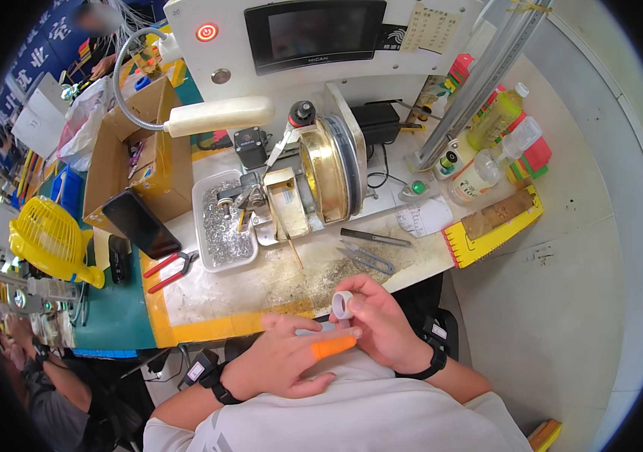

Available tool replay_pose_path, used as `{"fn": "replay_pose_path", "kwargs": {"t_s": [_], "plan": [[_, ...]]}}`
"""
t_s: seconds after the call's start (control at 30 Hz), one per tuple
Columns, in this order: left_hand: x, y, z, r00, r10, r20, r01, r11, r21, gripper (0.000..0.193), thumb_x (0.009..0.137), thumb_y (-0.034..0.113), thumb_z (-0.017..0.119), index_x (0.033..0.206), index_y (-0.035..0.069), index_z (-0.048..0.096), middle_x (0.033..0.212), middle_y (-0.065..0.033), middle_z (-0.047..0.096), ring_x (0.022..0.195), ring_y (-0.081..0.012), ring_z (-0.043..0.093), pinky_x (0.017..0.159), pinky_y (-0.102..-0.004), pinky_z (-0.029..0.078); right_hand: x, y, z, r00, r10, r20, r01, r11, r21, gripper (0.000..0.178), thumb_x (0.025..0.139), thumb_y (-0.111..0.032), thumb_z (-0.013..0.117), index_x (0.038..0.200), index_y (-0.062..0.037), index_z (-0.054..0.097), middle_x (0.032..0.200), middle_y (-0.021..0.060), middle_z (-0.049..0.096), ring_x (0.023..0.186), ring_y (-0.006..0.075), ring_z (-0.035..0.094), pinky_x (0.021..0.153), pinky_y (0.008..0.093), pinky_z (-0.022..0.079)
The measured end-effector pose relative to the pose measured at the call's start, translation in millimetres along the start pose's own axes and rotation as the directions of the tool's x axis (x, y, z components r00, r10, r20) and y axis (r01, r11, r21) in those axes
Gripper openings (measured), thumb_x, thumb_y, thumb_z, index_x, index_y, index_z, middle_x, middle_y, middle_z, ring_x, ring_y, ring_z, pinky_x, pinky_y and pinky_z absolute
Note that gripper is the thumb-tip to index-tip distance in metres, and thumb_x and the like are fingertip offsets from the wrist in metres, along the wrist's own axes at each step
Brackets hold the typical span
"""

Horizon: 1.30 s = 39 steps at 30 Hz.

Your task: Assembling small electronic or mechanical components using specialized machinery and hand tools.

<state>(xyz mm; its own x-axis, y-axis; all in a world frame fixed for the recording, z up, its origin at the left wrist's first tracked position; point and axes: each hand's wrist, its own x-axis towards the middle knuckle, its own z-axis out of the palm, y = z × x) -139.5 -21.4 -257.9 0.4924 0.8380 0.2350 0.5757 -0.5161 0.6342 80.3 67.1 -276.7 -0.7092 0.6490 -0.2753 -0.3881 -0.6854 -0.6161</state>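
My right hand (pixel 380 320) pinches a small whitish ring-shaped roll (pixel 342 303) between thumb and fingers, its round hole facing me. Close beside it is my left hand (pixel 284 358), fingers stretched out and apart. An orange finger wrap (pixel 334 346) covers one of its fingers, and that fingertip reaches up to the right hand. Something pale shows between the two hands, too hidden to name. Both hands are above my lap, just in front of the bench edge. Beyond them on the worktop lie grey thread snips (pixel 367 258) and a dark slim tool (pixel 376 237).
A machine with a brass-coloured wheel (pixel 320 173) stands behind, beside a white tray (pixel 254 258) of small metal parts. To the left are red-handled pliers (pixel 173 271), a phone (pixel 140 224), a cardboard box (pixel 174 162) and a yellow fan (pixel 54 237). Bottles (pixel 476 177) stand right.
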Motion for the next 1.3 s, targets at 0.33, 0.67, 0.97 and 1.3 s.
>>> {"fn": "replay_pose_path", "kwargs": {"t_s": [0.33,0.67,0.97,1.3], "plan": [[0.5,2.5,-2.7,0.988,-0.156,-0.008,0.155,0.986,-0.066,0.075,0.082,0.048,0.079,0.148,0.017,0.063,0.115,-0.007,0.067,0.115,-0.0296,0.056,0.095,-0.0459,0.033,-11.9,-4.9,12.6,0.958,-0.286,0.029,0.279,0.901,-0.333,0.038,0.101,0.0,0.066,0.138,-0.0014,0.056,0.115,0.0054,0.066,0.11,0.0146,0.066,0.091,0.0277,0.055],[-5.3,-2.4,8.3,0.97,-0.187,-0.154,0.184,0.982,-0.033,0.082,0.08,0.047,0.079,0.149,0.008,0.059,0.116,-0.0138,0.066,0.118,-0.0335,0.055,0.098,-0.0491,0.032,-11.8,-21.6,6.4,0.82,-0.44,0.366,0.536,0.364,-0.762,0.045,0.088,-0.009,0.083,0.129,-0.0059,0.066,0.123,0.0075,0.07,0.113,0.0179,0.06,0.093,0.0318,0.043],[-2.5,-0.3,7.0,0.962,-0.203,-0.185,0.226,0.968,0.112,0.078,0.079,0.044,0.078,0.146,0.008,0.059,0.127,-0.0087,0.067,0.123,-0.0333,0.052,0.099,-0.0501,0.03,-11.9,3.4,3.8,0.917,-0.315,0.245,0.391,0.587,-0.708,0.035,0.099,-0.012,0.074,0.132,-0.0061,0.064,0.131,0.0083,0.053,0.122,0.0179,0.056,0.089,0.031,0.053],[-0.9,0.6,9.2,0.981,-0.117,-0.153,0.16,0.939,0.305,0.075,0.08,0.044,0.077,0.145,0.012,0.06,0.131,-0.0014,0.07,0.128,-0.0312,0.049,0.098,-0.0505,0.026,-12.6,-2.1,28.9,0.986,-0.149,-0.078,0.125,0.96,-0.25,0.02,0.111,-0.016,0.059,0.13,-0.0066,0.061,0.121,0.0046,0.066,0.101,0.0123,0.068,0.08,0.0255,0.053]]}}
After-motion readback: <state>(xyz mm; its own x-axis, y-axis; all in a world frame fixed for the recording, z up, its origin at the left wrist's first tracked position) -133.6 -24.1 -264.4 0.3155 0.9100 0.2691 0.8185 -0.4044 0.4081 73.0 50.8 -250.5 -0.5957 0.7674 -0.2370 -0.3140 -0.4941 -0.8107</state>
